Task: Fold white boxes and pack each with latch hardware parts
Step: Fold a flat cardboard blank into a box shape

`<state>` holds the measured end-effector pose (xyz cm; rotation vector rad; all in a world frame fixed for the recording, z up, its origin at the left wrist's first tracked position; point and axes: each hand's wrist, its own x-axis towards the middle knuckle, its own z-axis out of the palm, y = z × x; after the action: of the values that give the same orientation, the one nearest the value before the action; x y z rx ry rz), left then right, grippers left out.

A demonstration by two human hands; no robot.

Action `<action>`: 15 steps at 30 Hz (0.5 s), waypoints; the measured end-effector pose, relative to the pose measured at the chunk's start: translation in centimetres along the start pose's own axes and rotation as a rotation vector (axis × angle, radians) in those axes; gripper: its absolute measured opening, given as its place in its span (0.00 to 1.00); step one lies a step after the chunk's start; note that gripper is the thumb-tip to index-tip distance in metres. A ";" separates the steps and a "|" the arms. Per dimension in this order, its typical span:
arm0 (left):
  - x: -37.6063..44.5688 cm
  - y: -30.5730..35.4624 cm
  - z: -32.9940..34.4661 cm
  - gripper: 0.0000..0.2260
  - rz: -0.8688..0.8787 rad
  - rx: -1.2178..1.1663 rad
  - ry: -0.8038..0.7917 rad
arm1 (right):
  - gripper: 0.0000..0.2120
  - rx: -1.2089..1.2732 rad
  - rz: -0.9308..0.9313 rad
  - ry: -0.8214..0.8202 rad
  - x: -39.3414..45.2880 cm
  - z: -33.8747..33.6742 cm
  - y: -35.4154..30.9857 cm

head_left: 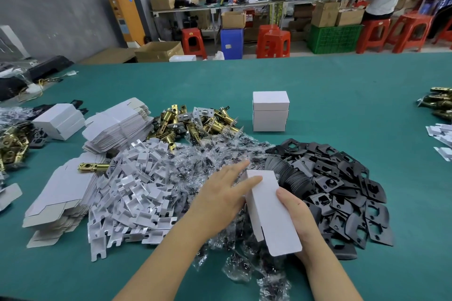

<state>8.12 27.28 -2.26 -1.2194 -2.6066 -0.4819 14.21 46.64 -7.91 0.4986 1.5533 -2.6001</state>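
- Both forearms come up from the near edge of the green table (342, 85), meeting over the heap of parts in the middle.
- Right hand (297, 212) grips a long white box (271, 210) from its right side, thumb curled onto the top face.
- Left hand (225, 193) lies with straight fingers against the box's far left edge, fingertips reaching onto the top; it holds nothing.
- Long axis of the box runs from near-right to far-left, tilted a little. An open flap sticks out at its near end, toward the camera; the far end looks closed.
- Under and around the box: clear plastic bags (215, 154) of small dark parts, touching a pile of black plates (342, 183) on the right and a pile of white plastic pieces (137, 186) on the left.
- Flat unfolded cartons (117, 124) are stacked at the left, with brass latches (193, 120) just beyond the bags.
- Two finished white boxes (270, 111) stand stacked beyond the plates, apart from the piles.
- Bare green cloth stretches wide behind and to the right of them, up to the table's far edge.
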 end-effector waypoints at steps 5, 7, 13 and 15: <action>-0.3 -0.1 0.9 0.22 -0.065 -0.109 0.121 | 0.21 0.278 -0.006 -0.054 0.0 -0.1 0.9; -0.3 -0.1 0.5 0.16 -0.220 -0.340 0.094 | 0.18 0.268 -0.094 -0.047 0.3 -0.2 0.9; -1.4 -0.6 -0.1 0.08 -0.516 -0.778 -0.046 | 0.25 0.052 -0.230 -0.080 0.4 -0.2 1.4; -1.7 -0.7 0.2 0.09 -0.521 -0.747 -0.112 | 0.29 -0.100 -0.246 -0.071 0.1 0.0 1.6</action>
<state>8.66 25.72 -3.20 -0.6853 -2.9260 -1.6331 14.50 45.83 -9.27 0.2163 1.8130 -2.6588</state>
